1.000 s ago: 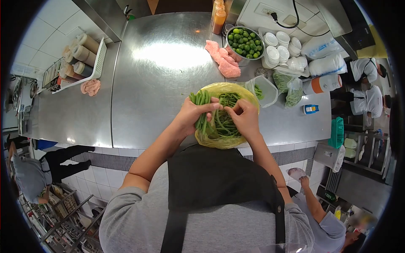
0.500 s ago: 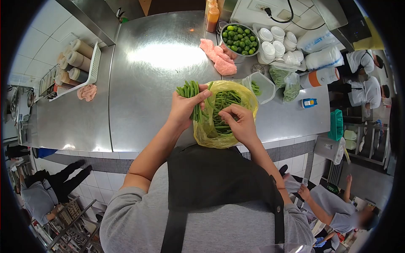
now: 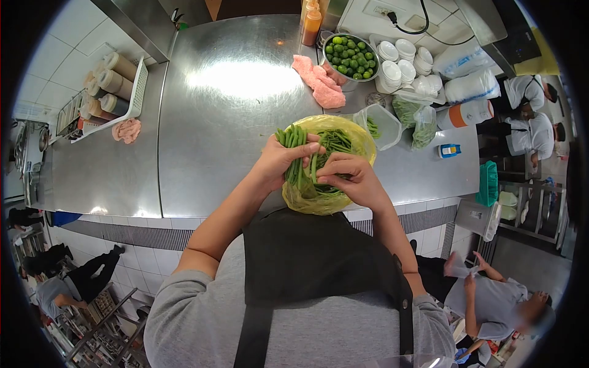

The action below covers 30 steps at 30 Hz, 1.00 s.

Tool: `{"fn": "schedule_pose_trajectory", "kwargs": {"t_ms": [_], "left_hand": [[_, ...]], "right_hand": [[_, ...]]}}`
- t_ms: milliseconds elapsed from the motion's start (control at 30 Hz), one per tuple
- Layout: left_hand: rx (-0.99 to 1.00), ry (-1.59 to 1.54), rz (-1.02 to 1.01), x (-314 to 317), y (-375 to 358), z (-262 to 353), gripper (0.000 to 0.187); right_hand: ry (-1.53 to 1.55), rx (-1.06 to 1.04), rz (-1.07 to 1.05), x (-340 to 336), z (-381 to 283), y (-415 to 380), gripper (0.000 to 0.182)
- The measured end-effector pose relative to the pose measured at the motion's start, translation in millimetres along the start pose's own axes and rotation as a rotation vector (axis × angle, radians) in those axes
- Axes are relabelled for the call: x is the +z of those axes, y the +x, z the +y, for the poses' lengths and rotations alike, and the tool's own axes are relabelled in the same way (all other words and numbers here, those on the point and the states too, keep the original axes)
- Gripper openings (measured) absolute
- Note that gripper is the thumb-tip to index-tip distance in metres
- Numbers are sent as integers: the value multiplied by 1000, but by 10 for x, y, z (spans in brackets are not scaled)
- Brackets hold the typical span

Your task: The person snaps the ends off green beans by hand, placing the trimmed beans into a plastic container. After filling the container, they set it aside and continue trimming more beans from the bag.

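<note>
My left hand [image 3: 283,161] is closed around a bunch of green beans [image 3: 293,140], held over the left side of a yellow plastic bag [image 3: 361,133]. The bag lies open on the steel counter near its front edge, with many more beans [image 3: 336,142] inside. My right hand [image 3: 351,178] is above the bag's right part, its thumb and fingers pinched on a single green bean [image 3: 314,167] beside the bunch. Behind the bag, a clear plastic container [image 3: 388,132] rests on its side with some beans in it.
Pink cloth [image 3: 320,83] and a metal bowl of limes [image 3: 351,56] sit behind the bag. Stacked white lids [image 3: 399,61] and bagged greens [image 3: 416,119] are to the right. A basket of bottles [image 3: 136,98] stands at the left. Several people work nearby.
My left hand, with the bunch, has moved right and slightly down over the bag. My right hand has come up to the bunch and now pinches a bean.
</note>
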State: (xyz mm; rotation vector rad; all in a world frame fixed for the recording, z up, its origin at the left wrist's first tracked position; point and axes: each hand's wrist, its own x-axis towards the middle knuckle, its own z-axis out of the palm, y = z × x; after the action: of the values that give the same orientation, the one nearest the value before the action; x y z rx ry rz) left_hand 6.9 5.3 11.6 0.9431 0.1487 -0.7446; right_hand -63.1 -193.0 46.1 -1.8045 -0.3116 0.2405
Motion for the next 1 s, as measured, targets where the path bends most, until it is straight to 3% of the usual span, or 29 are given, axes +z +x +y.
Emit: {"fn": "schedule_pose_trajectory", "kwargs": {"t_ms": [133, 200, 233, 367, 433, 567, 633, 667, 733, 900, 1000], "left_hand": [[15, 73, -50, 25, -16, -26, 29], [25, 55, -54, 14, -10, -29, 29], [24, 34, -55, -8, -10, -28, 30], [-27, -66, -23, -12, -38, 11, 32], [-69, -124, -46, -44, 14, -7, 32], [-115, -236, 0, 35, 32, -47, 34], [-116, -213, -5, -8, 27, -56, 31], [-123, -188, -19, -19, 36, -72, 28], [-40, -55, -3, -10, 57, -135, 27], [242, 391, -42, 179, -56, -117, 21], [286, 436, -30, 144, -44, -177, 19]], "right_hand": [[-121, 91, 184, -13, 267, 76, 13], [-317, 229, 423, -56, 420, 90, 14], [-456, 202, 418, -61, 444, 61, 20], [-454, 0, 278, 24, 325, -44, 26], [-617, -47, 50, 51, 313, -71, 26], [-626, -50, 152, 69, 371, -14, 19], [-318, -52, 381, 19, 277, 13, 10], [-320, -52, 380, 7, 266, 27, 10], [4, 26, 544, -16, 246, 41, 3], [250, 136, 513, 21, 160, 76, 6], [293, 150, 505, 25, 201, 107, 8]]}}
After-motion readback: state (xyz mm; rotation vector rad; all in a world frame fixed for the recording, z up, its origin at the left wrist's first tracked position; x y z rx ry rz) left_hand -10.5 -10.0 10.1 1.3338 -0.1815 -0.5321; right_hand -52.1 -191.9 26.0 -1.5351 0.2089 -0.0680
